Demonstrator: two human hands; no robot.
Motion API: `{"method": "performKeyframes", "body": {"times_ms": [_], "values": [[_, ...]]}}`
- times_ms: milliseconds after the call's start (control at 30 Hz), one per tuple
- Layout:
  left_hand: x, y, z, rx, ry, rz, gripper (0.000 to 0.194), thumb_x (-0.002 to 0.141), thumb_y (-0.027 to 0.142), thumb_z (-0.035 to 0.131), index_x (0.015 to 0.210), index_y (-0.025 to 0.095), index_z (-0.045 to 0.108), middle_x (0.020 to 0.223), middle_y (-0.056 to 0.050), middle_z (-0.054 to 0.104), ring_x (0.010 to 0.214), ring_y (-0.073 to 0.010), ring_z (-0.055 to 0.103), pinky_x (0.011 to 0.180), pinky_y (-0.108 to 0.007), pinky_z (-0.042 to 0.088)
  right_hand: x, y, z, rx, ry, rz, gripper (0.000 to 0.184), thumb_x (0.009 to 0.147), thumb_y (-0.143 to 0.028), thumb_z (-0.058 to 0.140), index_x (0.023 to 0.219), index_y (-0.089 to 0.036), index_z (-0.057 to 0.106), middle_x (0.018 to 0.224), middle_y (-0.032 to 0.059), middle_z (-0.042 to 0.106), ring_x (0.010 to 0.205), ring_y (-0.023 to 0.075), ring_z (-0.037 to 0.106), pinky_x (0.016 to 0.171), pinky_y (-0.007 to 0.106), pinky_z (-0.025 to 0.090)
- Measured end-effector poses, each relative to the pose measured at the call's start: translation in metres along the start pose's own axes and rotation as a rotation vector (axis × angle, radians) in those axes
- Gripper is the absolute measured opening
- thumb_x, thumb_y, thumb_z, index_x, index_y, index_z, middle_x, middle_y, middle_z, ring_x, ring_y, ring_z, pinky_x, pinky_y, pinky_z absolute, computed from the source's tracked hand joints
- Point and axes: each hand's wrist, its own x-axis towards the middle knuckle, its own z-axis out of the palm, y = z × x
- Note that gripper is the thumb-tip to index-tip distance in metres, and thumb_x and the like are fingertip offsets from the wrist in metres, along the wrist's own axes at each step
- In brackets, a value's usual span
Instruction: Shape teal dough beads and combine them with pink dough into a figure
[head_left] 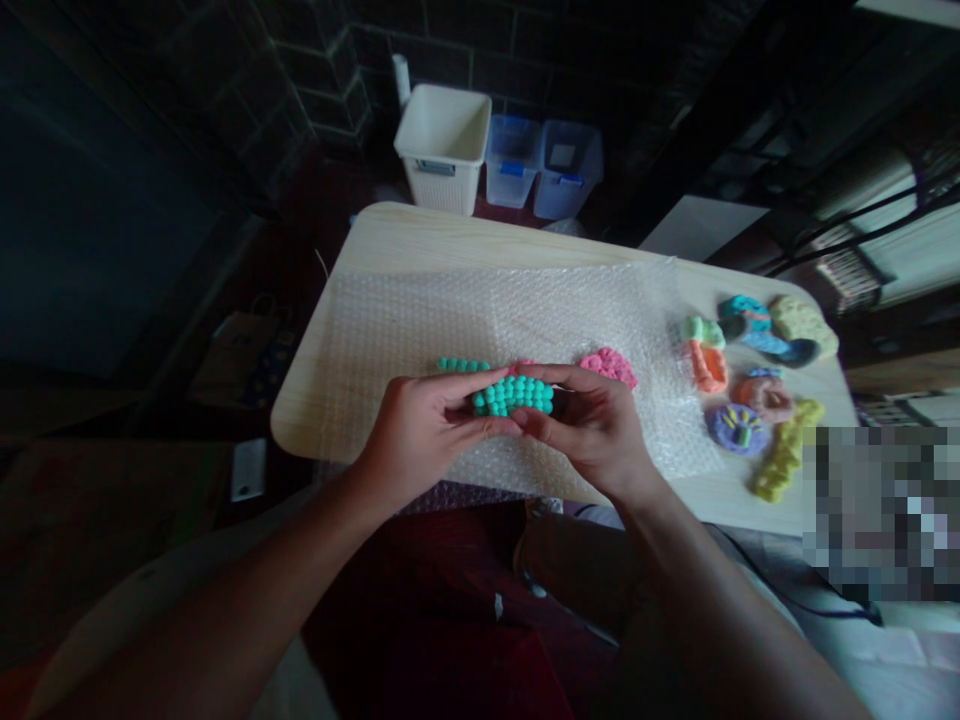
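Both hands pinch a bumpy teal modelling clay piece (512, 396) above the bubble wrap (480, 325), my left hand (427, 440) at its left end and my right hand (592, 430) at its right end. A row of small teal clay balls (463, 365) lies just beyond my left fingers. A pink clay lump (609, 367) sits beyond my right hand, and a bit of pink shows behind the fingers. Several finished clay shapes in orange, purple, yellow and blue lie on the bare wood to the right.
The light wooden table (390, 235) has rounded corners, and the bubble wrap covers its middle. Behind it stand a white plastic basket (442, 148) and two clear bins with blue latches (540, 165). A pixelated patch (881, 510) hides the lower right.
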Motion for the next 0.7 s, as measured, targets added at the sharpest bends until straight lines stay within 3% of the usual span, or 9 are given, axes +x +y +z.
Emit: {"method": "performKeyframes", "body": {"times_ms": [200, 400, 600, 700], "values": [[-0.001, 0.002, 0.003, -0.087, -0.026, -0.028, 0.059, 0.080, 0.029, 0.095, 0.136, 0.021, 0.078, 0.125, -0.010, 0.083, 0.105, -0.0289, 0.083, 0.094, -0.036, 0.069, -0.001, 0.000, -0.002, 0.019, -0.017, 0.020, 0.038, 0.075, -0.023, 0.099, 0.111, -0.028, 0.086, 0.107, 0.0042, 0.085, 0.096, 0.0198, 0.078, 0.092, 0.037, 0.066], [0.001, 0.009, 0.007, -0.187, 0.004, -0.009, 0.048, 0.086, 0.024, 0.090, 0.132, 0.018, 0.079, 0.128, -0.011, 0.082, 0.112, -0.0292, 0.082, 0.097, -0.036, 0.069, -0.002, 0.001, -0.009, -0.023, -0.032, 0.020, 0.041, 0.084, -0.027, 0.094, 0.123, -0.029, 0.084, 0.096, 0.0026, 0.084, 0.075, 0.0161, 0.073, 0.072, 0.033, 0.067], [0.003, 0.011, 0.010, -0.265, 0.036, -0.043, 0.043, 0.085, 0.022, 0.090, 0.127, 0.019, 0.081, 0.129, -0.011, 0.081, 0.114, -0.0293, 0.081, 0.101, -0.038, 0.068, -0.001, 0.001, -0.006, -0.037, -0.028, -0.029, 0.039, 0.082, -0.023, 0.094, 0.120, -0.030, 0.085, 0.117, 0.0045, 0.084, 0.102, 0.0213, 0.078, 0.097, 0.041, 0.066], [0.003, 0.009, 0.009, -0.322, 0.034, -0.081, 0.044, 0.086, 0.024, 0.091, 0.128, 0.020, 0.081, 0.127, -0.010, 0.082, 0.112, -0.0281, 0.082, 0.099, -0.037, 0.068, -0.001, 0.003, -0.006, -0.004, -0.035, -0.037, 0.039, 0.085, -0.026, 0.093, 0.121, -0.033, 0.084, 0.120, 0.0033, 0.084, 0.102, 0.0209, 0.078, 0.098, 0.043, 0.065]]}}
